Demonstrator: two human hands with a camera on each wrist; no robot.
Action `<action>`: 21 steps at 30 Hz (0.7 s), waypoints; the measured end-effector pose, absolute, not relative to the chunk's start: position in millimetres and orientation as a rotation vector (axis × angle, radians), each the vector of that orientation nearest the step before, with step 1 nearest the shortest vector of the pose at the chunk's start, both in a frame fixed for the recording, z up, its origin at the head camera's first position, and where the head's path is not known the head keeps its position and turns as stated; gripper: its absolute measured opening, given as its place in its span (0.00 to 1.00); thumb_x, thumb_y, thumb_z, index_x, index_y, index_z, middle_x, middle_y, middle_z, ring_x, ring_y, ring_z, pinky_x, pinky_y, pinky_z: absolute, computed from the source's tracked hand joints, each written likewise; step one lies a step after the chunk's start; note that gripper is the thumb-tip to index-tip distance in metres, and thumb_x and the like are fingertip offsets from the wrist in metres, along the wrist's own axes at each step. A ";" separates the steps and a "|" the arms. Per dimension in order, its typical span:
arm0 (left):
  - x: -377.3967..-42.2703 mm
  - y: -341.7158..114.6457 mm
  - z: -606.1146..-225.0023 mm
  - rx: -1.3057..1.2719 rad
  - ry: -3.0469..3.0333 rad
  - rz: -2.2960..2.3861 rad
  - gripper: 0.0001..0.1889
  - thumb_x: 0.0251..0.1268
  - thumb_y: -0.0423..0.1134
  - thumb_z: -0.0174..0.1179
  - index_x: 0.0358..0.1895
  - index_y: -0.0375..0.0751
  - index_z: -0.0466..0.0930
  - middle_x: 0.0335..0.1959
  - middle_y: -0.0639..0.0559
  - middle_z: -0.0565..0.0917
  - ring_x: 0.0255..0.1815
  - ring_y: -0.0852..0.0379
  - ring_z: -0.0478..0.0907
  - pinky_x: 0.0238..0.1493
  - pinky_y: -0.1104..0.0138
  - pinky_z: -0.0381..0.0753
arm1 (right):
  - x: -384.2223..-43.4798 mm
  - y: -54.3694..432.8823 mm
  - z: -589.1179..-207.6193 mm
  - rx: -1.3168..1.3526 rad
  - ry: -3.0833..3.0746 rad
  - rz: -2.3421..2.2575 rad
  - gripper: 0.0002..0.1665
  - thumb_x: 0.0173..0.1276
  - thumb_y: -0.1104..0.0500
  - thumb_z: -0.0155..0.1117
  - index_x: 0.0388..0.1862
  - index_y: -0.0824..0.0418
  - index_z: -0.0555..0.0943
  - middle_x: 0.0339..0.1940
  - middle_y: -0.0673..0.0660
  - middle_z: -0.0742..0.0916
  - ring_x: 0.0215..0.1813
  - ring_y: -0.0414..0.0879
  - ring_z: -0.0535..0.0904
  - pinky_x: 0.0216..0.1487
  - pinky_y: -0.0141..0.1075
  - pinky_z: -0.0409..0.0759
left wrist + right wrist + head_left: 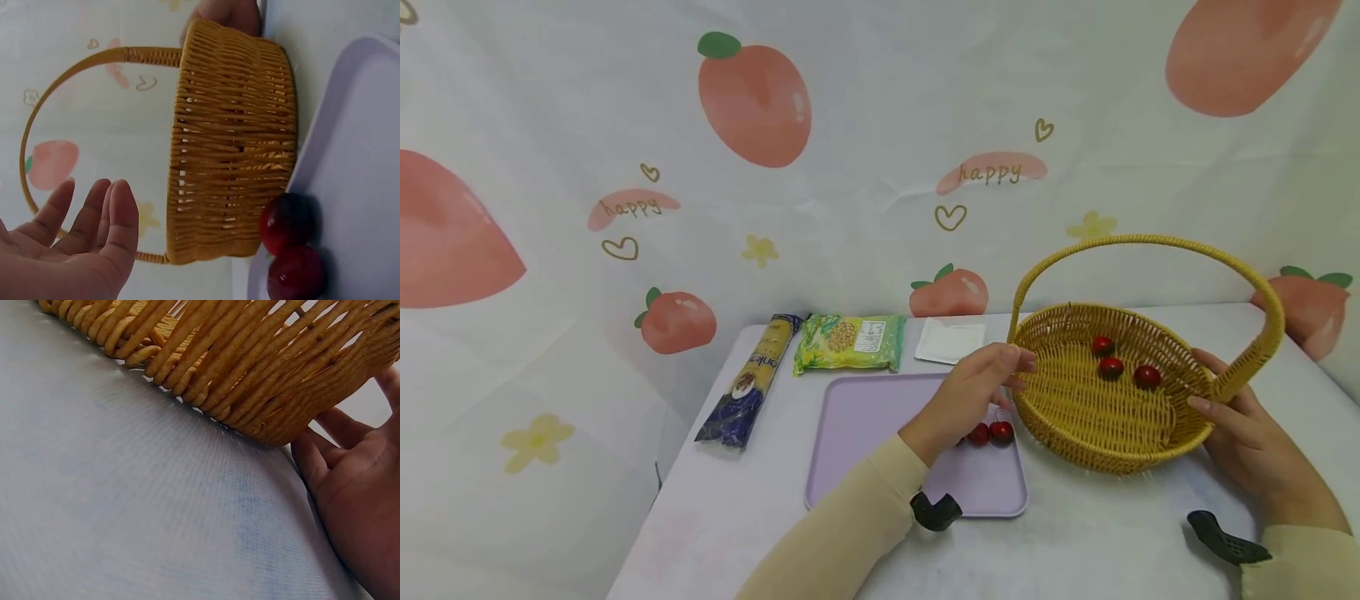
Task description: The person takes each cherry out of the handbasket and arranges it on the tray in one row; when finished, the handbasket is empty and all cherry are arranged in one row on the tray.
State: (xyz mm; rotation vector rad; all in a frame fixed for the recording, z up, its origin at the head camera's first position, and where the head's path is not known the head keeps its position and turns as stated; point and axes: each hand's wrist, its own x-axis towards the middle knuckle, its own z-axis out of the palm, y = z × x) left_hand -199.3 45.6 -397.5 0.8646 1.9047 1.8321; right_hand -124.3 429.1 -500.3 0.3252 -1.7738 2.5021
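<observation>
A golden wicker basket [1067, 417] sits on a white bench [1075, 542], between two and three o'clock from a lilac tray [865, 433]. The hands are apart, on either side of it. The right hand [1247, 442] grips its three o'clock rim, around the foot of the arched handle [1150, 240]. The left hand [973, 383] hovers just beside the nine o'clock rim, fingers loose and holding nothing; the left wrist view shows a gap there.

The likeliest mishap is a tilt: lifting or pulling by the right hand alone could tip the basket and set its contents rolling. The left forearm crosses the tray, so a low sweep might knock the fruits there.

Inside the basket, three glossy dark-red fruits [1110, 367] (cherry-like) lie between twelve and three o'clock. On the tray, at least two similar red fruits [1002, 432] rest near its three o'clock edge; the left wrist partly hides what seems another.

Around the tray lie a blue-and-yellow packet [748, 383] at ten o'clock, a green packet [850, 343] at eleven and a flat white packet [951, 340] at one.
</observation>
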 end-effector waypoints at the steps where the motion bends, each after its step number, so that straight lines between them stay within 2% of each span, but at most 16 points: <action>1: -200.7 50.5 -396.0 0.869 1.904 1.829 0.26 0.92 0.54 0.46 0.67 0.36 0.81 0.63 0.47 0.85 0.58 0.47 0.83 0.51 0.58 0.87 | -124.3 429.2 -499.8 0.315 -1.780 2.500 0.42 0.87 0.73 0.41 0.92 0.46 0.52 0.81 0.45 0.65 0.73 0.34 0.70 0.59 0.26 0.73; 3: -204.3 60.6 -393.3 0.879 1.907 1.821 0.25 0.92 0.54 0.47 0.67 0.37 0.81 0.62 0.47 0.85 0.58 0.50 0.82 0.52 0.57 0.87 | -124.1 429.4 -499.4 0.293 -1.798 2.495 0.43 0.87 0.72 0.42 0.92 0.45 0.52 0.81 0.44 0.64 0.73 0.34 0.68 0.58 0.27 0.73; 8: -214.1 87.2 -389.6 0.878 1.971 1.759 0.22 0.90 0.55 0.52 0.65 0.44 0.82 0.58 0.58 0.85 0.55 0.61 0.81 0.51 0.59 0.87 | -123.5 430.7 -499.8 0.270 -1.811 2.483 0.43 0.88 0.72 0.42 0.93 0.44 0.52 0.81 0.43 0.63 0.74 0.34 0.66 0.59 0.27 0.70; 11: -220.1 101.2 -390.5 0.825 2.030 1.706 0.20 0.87 0.59 0.55 0.63 0.52 0.84 0.55 0.64 0.84 0.50 0.63 0.81 0.51 0.58 0.87 | -124.1 431.4 -500.9 0.286 -1.804 2.483 0.43 0.87 0.72 0.42 0.92 0.44 0.52 0.81 0.43 0.64 0.73 0.34 0.66 0.58 0.27 0.72; 14: -227.1 112.2 -392.4 0.782 2.099 1.648 0.20 0.83 0.62 0.58 0.63 0.57 0.83 0.53 0.66 0.83 0.49 0.64 0.81 0.51 0.60 0.86 | -125.0 431.1 -502.3 0.312 -1.791 2.484 0.43 0.86 0.73 0.41 0.92 0.46 0.53 0.80 0.44 0.66 0.73 0.35 0.68 0.58 0.27 0.73; 21: -245.1 136.7 -393.0 0.856 2.293 1.388 0.26 0.80 0.62 0.64 0.70 0.53 0.80 0.55 0.66 0.83 0.55 0.68 0.79 0.54 0.69 0.79 | -125.1 430.8 -504.0 0.301 -1.790 2.491 0.43 0.87 0.73 0.42 0.92 0.46 0.53 0.81 0.44 0.64 0.74 0.35 0.66 0.58 0.28 0.72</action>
